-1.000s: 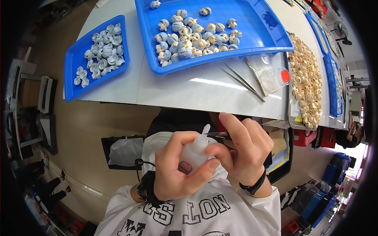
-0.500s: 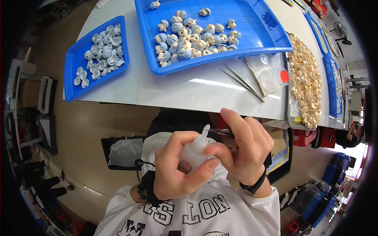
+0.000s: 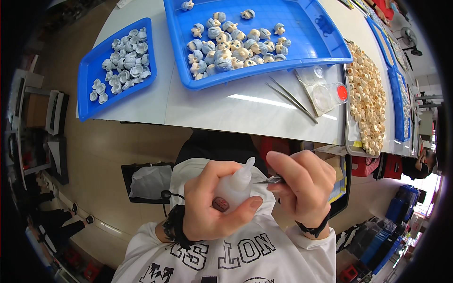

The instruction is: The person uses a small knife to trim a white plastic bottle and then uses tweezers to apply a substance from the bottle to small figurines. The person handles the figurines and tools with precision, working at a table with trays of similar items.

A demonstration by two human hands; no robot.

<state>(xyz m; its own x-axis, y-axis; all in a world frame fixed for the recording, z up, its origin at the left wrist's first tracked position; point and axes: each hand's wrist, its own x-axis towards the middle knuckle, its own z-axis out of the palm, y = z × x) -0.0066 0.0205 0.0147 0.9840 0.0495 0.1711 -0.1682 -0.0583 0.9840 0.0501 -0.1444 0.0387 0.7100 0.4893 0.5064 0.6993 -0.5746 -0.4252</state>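
My left hand (image 3: 207,207) is wrapped round a small white squeeze bottle (image 3: 232,189), whose tapered nozzle (image 3: 247,166) points up and slightly right. To its right, my right hand (image 3: 306,188) pinches a small pointed metal blade (image 3: 271,180) between thumb and fingers. Its tip is directed at the bottle's neck, with a small gap between. Most of the tool's handle is hidden in the fingers, so its full shape cannot be made out. Both hands are above my lap, in front of the table edge.
On the white table (image 3: 188,108), a large blue tray (image 3: 203,85) holds several small doll heads with blue hair. A smaller blue tray (image 3: 84,111) contains blue hair pieces (image 3: 128,59). Tweezers (image 3: 293,101) lie beside clear round containers (image 3: 322,96). At right are many beige pieces (image 3: 367,104).
My right hand has moved right and slightly down, taking the blade away from the bottle's nozzle. My right thumb has left the bottle. The left hand keeps its hold.
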